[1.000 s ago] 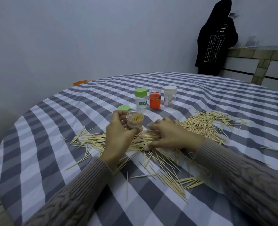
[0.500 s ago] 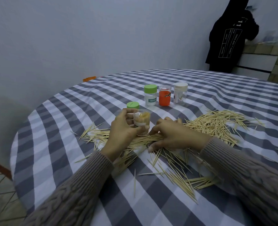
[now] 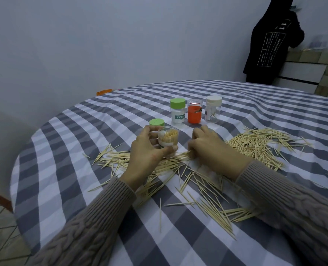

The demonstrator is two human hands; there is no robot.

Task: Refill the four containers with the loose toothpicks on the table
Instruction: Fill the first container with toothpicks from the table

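Clear jar (image 3: 168,143) upright inside left grip (image 3: 146,148)

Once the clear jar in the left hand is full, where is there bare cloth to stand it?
Bare checked tablecloth lies left of the loose green lid, and more behind the three capped jars. Crowded: wooden toothpicks cover the cloth under both hands and to the right. The left hand grips the open clear jar.

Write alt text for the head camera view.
A left hand holds an open clear container of toothpicks while the right hand gathers loose toothpicks on a checked tablecloth. Three capped containers stand behind.
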